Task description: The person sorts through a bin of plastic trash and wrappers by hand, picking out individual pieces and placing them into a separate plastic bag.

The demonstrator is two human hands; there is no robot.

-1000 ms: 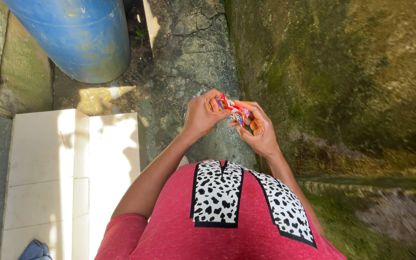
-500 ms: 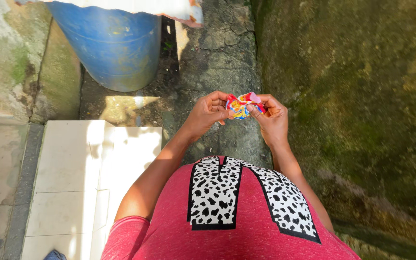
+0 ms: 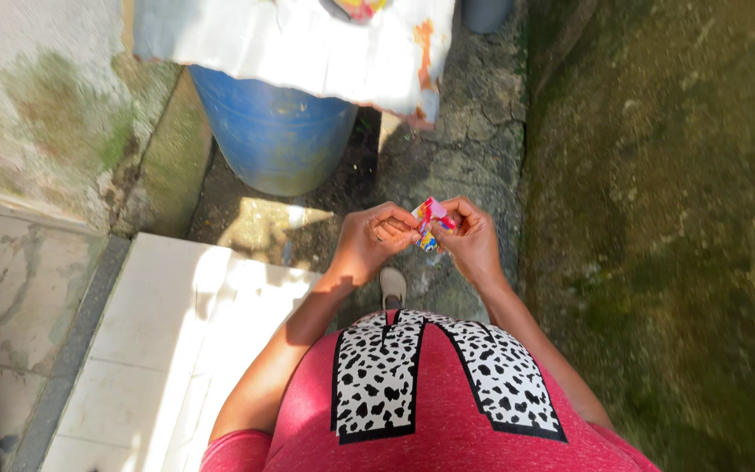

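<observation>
Both hands are up in front of the chest, meeting over the cracked grey concrete ground (image 3: 474, 131). The left hand (image 3: 370, 242) has its fingers curled in tight, thumb and fingertips pinching the near-left edge of a small crumpled plastic sachet in red, yellow, pink and blue (image 3: 431, 224). The right hand (image 3: 474, 240) closes on the sachet's other side, fingers folded narrow around it, so the little packet sits squeezed between the two sets of fingertips. Whether the sachet is torn or sealed cannot be told; it is too small and too scrunched.

Take the sachet as the landmark. Up and to the left of it stands a big blue plastic drum (image 3: 277, 131), and draped over the drum's top is a white sheet with rusty orange stains (image 3: 308, 48). Left of the sachet and lower lies a white tiled step (image 3: 168, 350), bright in the sun, with the arm's shadow falling across it. Farther left rises a pale wall with green patches (image 3: 37, 96). Right of the sachet spreads a dark, mossy green slope (image 3: 657, 218), in shade. Straight below it, just past the wrists, the toe of a grey shoe (image 3: 392, 286) pokes out, and nearer still is the red T-shirt with a black-and-white spotted panel (image 3: 430, 385).
</observation>
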